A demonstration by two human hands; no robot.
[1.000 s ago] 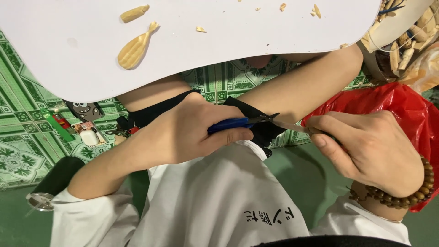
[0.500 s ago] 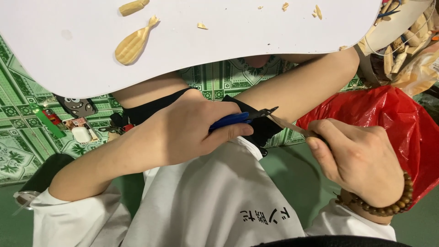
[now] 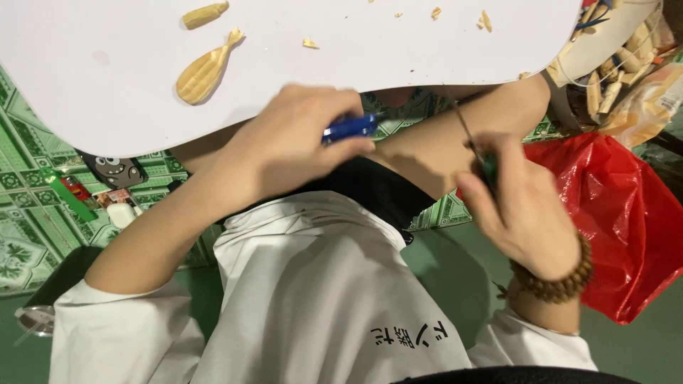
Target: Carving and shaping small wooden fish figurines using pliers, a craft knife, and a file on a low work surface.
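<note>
- Our left hand (image 3: 284,153) is clenched round a blue handle (image 3: 350,128), which pokes out to the right between thumb and fingers; whatever blade or tip it carries is hidden from us.
- Our right hand (image 3: 523,213) grasps a thin tool with a green grip (image 3: 488,167) and a dark, slender shaft (image 3: 462,124) that slants up toward the white board's near edge.
- The two hands sit apart, left and right, just near of the board (image 3: 107,78), above our lap and white shirt (image 3: 313,299).
- To work well here, we judge the left grip should stay firm with the wrist braced on the knee, so the blue handle does not wander while the right hand guides its thin shaft.
- We would keep the shaft's tip pointed away from the left fingers; the gap between the hands is small.
- A bead bracelet (image 3: 558,281) rings the right wrist; better it stays clear of the tool.
- On the board, far left, lie a carved wooden fish (image 3: 203,71) and a smaller carved piece (image 3: 205,14), well apart from both hands; pale chips (image 3: 484,20) are scattered far right.
- A red bag (image 3: 619,213) lies right of the right hand, with wooden sticks (image 3: 612,78) beyond it.
- Left of us, on the green patterned mat (image 3: 21,185), are a dark case (image 3: 114,169) and small odds and ends.
</note>
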